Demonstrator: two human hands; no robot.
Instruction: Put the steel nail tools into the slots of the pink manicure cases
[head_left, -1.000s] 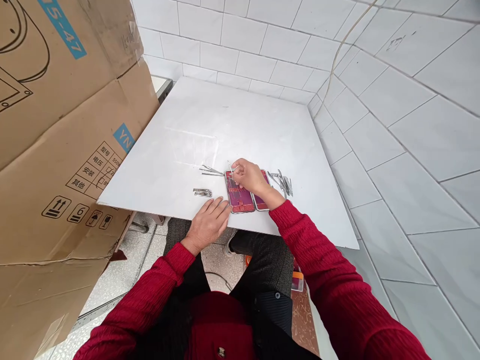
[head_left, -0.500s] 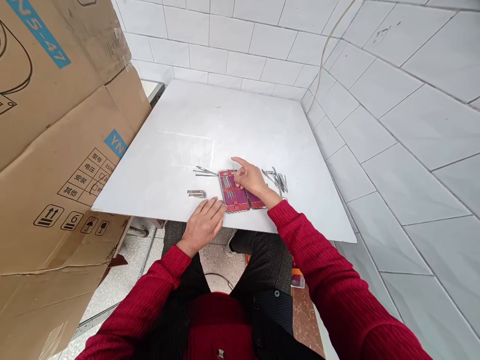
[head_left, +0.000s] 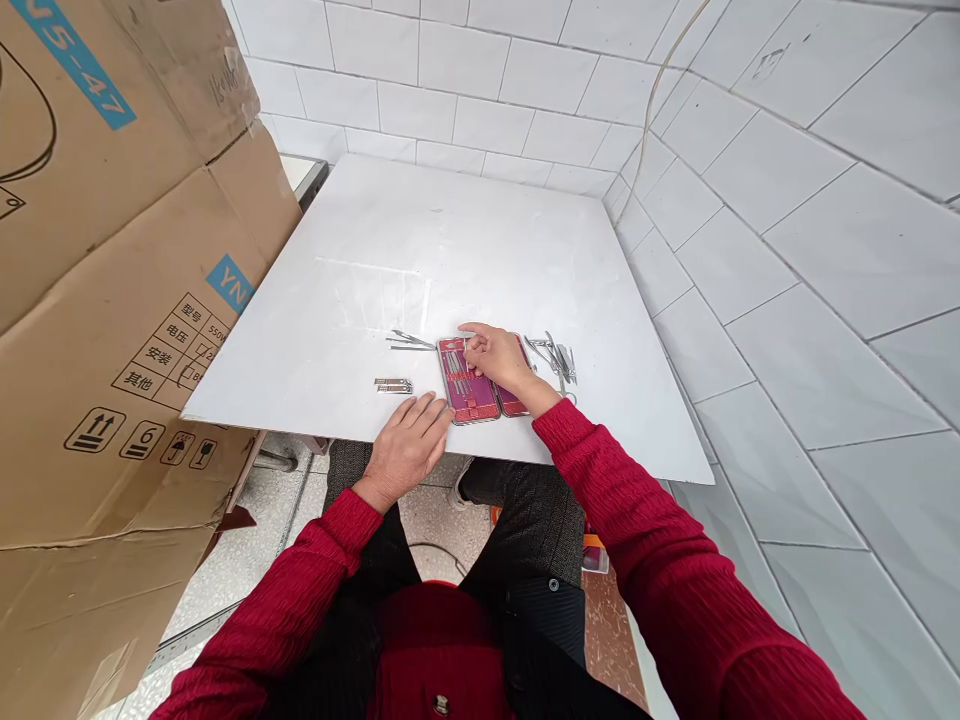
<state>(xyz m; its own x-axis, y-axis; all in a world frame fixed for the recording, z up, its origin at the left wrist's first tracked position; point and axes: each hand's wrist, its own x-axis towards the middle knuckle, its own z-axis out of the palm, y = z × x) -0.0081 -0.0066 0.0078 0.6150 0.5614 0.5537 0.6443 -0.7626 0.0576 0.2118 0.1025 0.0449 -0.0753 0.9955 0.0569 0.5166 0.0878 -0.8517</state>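
Note:
An open manicure case (head_left: pixel 472 412), red-edged with a purple lining, lies near the table's front edge. Several slim metal tools are tucked into its left half. Over the case, my right hand (head_left: pixel 496 358) pinches a thin metal manicure tool (head_left: pixel 466 350), its exact kind too small to make out; the index finger points left. My left hand (head_left: pixel 409 440) rests flat with fingers stretched out, at the case's lower left corner. Two nail clippers (head_left: pixel 394 386) lie just beyond its fingers. Part of the case's right half is hidden under my right hand.
A few thin metal tools (head_left: pixel 411 342) lie left of the case. To its right is a pile of scissors and nippers (head_left: pixel 553 358). The white table (head_left: pixel 480 240) meets tiled walls behind and right. A large cardboard box (head_left: pixel 142 300) stands on the left.
My right index finger has bent down slightly toward the thin tool. My right hand stays over the case with the tool in it. The left hand has not moved.

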